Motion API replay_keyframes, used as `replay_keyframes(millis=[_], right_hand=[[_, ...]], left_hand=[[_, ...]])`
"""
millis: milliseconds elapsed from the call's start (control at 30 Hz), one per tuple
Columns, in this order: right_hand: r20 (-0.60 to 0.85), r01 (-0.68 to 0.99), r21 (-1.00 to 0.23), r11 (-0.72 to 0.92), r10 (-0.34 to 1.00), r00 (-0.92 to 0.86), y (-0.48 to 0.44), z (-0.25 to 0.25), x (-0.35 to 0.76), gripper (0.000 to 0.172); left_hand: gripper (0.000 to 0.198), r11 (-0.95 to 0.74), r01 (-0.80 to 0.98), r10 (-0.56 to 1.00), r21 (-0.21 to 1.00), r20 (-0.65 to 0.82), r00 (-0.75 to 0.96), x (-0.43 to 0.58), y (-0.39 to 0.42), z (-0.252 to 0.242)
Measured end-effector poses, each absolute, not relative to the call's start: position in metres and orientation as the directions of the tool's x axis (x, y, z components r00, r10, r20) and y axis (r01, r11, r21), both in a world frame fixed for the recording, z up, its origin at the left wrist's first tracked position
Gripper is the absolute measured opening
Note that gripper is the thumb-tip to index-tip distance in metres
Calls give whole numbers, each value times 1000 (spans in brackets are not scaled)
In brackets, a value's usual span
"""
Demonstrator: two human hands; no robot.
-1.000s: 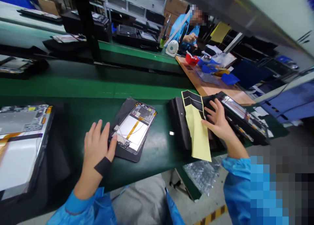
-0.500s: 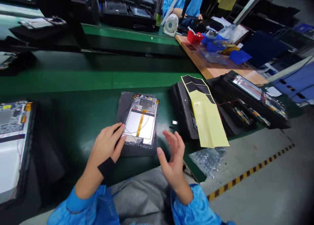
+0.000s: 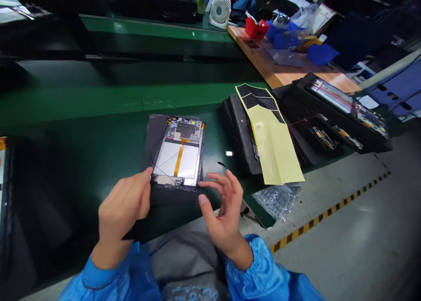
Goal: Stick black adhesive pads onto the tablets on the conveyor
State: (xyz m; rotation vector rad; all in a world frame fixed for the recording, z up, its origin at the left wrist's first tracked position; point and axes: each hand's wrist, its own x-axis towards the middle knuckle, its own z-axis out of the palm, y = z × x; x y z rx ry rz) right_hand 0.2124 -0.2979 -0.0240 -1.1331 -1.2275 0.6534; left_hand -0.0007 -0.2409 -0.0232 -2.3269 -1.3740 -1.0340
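An opened tablet [image 3: 188,161] lies on a dark pad [image 3: 151,134], its circuit board at the far end, with white battery area and an orange ribbon strip down the middle. Thin dark wires cross it. At its near left corner is my left hand [image 3: 125,202], fingers pressed together; whatever they pinch is hidden. My right hand [image 3: 225,213] is beside the near right corner, fingers curved and apart, holding nothing. One fingertip is very near the tablet's edge; I cannot tell if it touches. A small light rectangular part [image 3: 229,154] lies to the right on the green table.
Right of the tablet, a yellow backing sheet [image 3: 278,147] with black stickers rests on a dark stack [image 3: 241,130]. Clear plastic packaging [image 3: 279,200] is at the table edge. More opened devices [image 3: 335,101] lie farther right. A fan [image 3: 220,9] and red bin [image 3: 256,28] stand behind.
My left hand has drawn its spread fingers together at the tablet's left edge. My right hand has come closer to the near right corner. The camera view has shifted slightly.
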Motion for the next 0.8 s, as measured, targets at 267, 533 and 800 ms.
replay_keyframes(millis=[267,533,800], right_hand=[[26,-126,-990,57,973,231,-283,-12,205,74],[35,-84,-995,49,985,167,-278,-24,232,70],[292,348,-904,248,953,82,-273,-24,266,72]], left_hand=[[46,-699,663,599,269,727,337,69,-274,-26],[38,-538,471,836,699,515,190,65,-284,-34],[50,-885,421,464,200,459,758,27,-229,-27]])
